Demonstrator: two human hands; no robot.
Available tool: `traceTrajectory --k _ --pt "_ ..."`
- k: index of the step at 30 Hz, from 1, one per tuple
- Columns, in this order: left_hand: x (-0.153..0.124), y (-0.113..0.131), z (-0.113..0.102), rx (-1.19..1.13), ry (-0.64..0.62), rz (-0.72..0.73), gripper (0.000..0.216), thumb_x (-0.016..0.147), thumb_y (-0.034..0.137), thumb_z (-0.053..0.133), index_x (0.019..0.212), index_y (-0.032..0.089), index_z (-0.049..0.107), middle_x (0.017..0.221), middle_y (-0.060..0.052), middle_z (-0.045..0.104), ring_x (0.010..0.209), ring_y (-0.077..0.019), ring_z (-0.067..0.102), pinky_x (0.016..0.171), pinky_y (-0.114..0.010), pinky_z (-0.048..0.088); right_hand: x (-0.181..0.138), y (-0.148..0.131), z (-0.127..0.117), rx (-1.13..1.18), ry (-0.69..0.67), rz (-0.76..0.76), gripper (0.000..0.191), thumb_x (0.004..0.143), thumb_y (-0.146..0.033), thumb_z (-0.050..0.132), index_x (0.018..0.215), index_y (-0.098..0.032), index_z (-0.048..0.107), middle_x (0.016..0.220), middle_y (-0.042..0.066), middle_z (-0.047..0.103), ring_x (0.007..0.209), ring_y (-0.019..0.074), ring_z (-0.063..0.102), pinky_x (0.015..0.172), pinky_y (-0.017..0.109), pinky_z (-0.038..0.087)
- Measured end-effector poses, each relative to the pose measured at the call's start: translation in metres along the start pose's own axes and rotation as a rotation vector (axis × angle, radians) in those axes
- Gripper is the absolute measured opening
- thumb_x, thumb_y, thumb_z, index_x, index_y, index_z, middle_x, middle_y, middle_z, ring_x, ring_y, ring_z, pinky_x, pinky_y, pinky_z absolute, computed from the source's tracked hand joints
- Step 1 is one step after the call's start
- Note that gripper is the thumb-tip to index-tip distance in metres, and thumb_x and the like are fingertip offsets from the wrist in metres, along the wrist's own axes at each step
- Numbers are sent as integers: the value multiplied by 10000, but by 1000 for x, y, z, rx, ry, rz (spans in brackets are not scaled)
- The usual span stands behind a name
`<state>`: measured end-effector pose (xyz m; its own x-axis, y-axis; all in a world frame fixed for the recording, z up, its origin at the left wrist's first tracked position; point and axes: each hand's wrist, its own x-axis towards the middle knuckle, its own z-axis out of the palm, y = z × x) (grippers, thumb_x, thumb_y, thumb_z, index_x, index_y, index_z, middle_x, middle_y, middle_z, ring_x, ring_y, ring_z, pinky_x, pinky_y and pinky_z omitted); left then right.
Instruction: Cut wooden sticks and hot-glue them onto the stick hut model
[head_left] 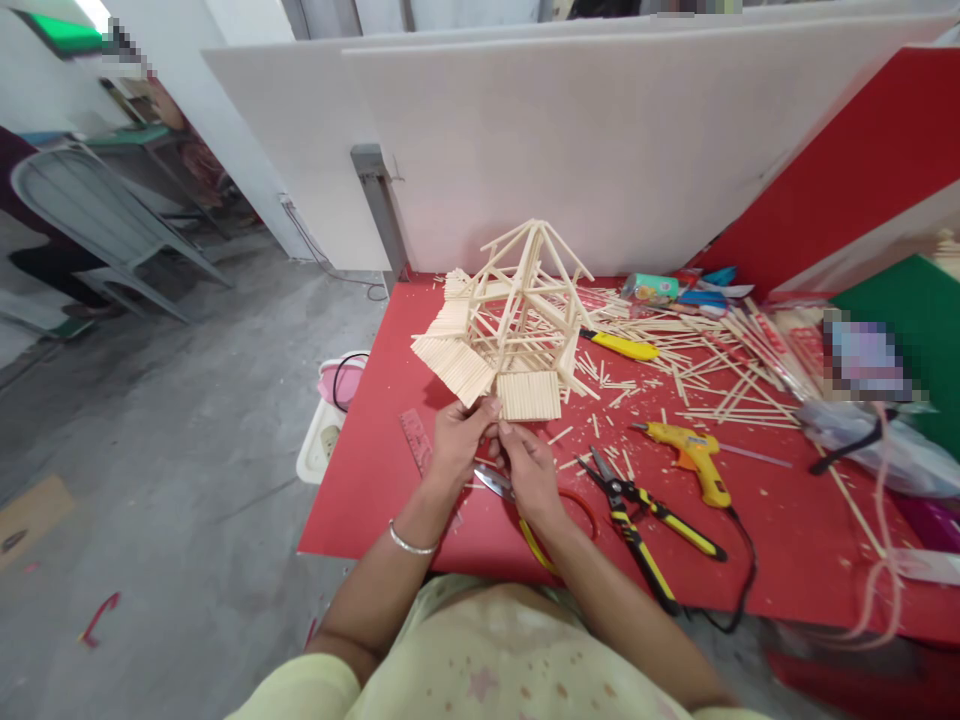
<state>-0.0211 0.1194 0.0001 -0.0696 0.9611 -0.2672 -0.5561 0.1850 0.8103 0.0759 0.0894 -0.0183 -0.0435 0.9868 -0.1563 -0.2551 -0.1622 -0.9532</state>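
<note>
While both hands met at the near side of the stick model (517, 310), its slatted front panel (529, 396) lay just ahead and to the right of the fingertips, on the tabletop's (360, 455) near half. That panel's longer side ran left to right, its sticks pointing away from the person. The slanted left panel (453, 367) lay ahead and to the left, its near corner close to the left hand (459, 440); the right hand (534, 472) was nearer the front panel, beside its lower left corner. Fingers of both hands were curled and drawn together at the gap between the panels; whether they gripped a piece could not be determined. Scissors (493, 482) lay partly beneath the right hand.
</note>
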Motion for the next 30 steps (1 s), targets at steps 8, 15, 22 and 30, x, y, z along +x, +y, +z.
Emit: traceTrajectory --k 8,15,22,30 --pt "1 -1 -1 -20 2 11 374 614 361 898 654 149 593 440 76 474 309 -58 440 312 -172 350 0 1 -1 -9 -4 -14 397 875 -572 618 802 -191 702 611 -30 549 549 101 442 511 228 348" --pt "1 -1 0 -15 19 -3 396 592 388 906 668 149 599 431 81 469 301 -61 433 313 -178 356 0 1 -1 -8 -8 -24 391 880 -564 619 799 -190 702 612 -32 553 553 100 449 519 229 356" --pt "0 0 1 -26 15 3 395 579 377 913 658 145 603 435 80 470 307 -52 427 319 -169 346 1 3 -2 -12 -12 -37 383 896 -550 609 801 -190 703 617 -32 550 558 94 450 525 222 357" --pt "0 -1 -1 -14 -1 17 358 618 369 898 669 142 626 446 67 492 325 -61 443 339 -179 357 0 5 -3 -18 -9 -44 392 889 -563 607 831 -188 708 633 -27 550 573 101 457 535 227 373"
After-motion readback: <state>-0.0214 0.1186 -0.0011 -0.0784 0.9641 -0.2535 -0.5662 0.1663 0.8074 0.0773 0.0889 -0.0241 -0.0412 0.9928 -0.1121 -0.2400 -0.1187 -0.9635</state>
